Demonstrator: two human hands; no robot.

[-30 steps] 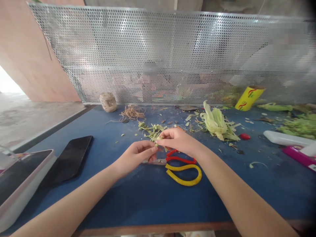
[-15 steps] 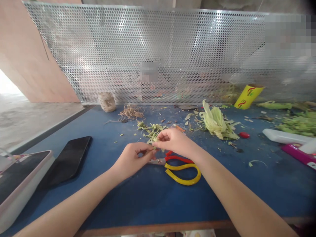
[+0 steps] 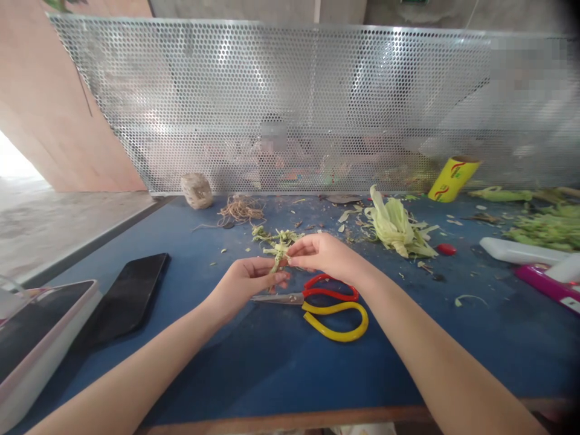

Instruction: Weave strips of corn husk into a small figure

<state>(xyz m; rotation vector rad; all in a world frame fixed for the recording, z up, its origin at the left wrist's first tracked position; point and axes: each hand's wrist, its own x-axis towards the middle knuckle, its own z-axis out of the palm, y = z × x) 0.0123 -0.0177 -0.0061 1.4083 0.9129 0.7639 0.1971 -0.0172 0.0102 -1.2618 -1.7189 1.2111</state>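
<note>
Both my hands meet over the middle of the blue table [image 3: 254, 368]. My left hand [image 3: 244, 285] and my right hand [image 3: 322, 256] each pinch an end of a small pale-green strip of plant husk [image 3: 278, 261], held just above the table. Behind the strip lies a small heap of green cuttings [image 3: 274, 237]. Scissors with one red and one yellow handle [image 3: 330, 305] lie closed on the table right below my hands, blade pointing left.
A black phone [image 3: 129, 296] and a white-framed tablet [image 3: 31, 338] lie at the left. A green husk pile [image 3: 396, 225], a red bit [image 3: 446, 249], a yellow roll [image 3: 448, 179], twine [image 3: 240, 209] and a perforated metal screen [image 3: 290, 103] stand behind.
My hands rose slightly and drew a little apart, so the green strip now shows stretched between them and more of the scissor blade is uncovered.
</note>
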